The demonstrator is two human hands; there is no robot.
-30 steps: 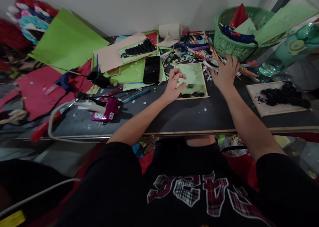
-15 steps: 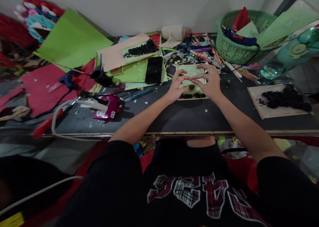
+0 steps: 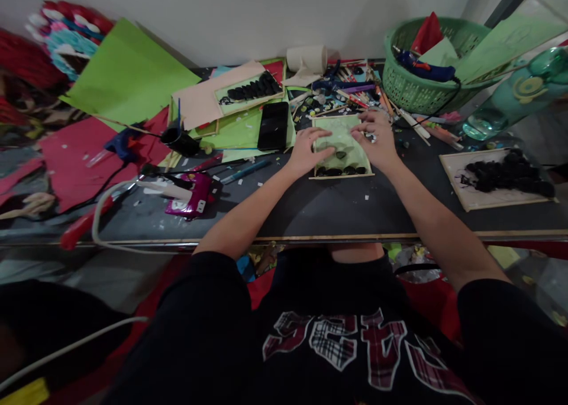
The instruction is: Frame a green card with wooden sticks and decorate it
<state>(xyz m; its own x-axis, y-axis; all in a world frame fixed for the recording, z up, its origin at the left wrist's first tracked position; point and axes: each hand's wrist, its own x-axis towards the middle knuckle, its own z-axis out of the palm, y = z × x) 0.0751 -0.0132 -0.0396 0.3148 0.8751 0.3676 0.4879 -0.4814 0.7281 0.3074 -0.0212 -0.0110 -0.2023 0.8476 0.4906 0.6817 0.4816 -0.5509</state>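
A light green panel [image 3: 346, 131] with a thin pale wooden frame lies flat on the table in front of me. Along its near edge runs a row of black oval pieces [image 3: 339, 172]; one separate dark piece [image 3: 341, 154] sits just above that row. My left hand [image 3: 307, 151] rests over the panel's left side, thumb and fingers apart, its thumb tip close to the single piece. Over the right side is my right hand [image 3: 377, 140], fingers bent and spread, with nothing visible in them.
A similar panel with black pieces [image 3: 510, 177] lies at the right, another [image 3: 251, 91] behind a phone [image 3: 273, 125]. A green basket [image 3: 412, 85] and a bottle [image 3: 510, 106] stand back right. Left are a magenta box [image 3: 195, 195], a black cup [image 3: 180, 141], a blue glue gun [image 3: 124, 144] and cords.
My hands have drawn apart: their fingertips met above the panel before, and now the left is further left and the right further right. The single dark piece shows more fully.
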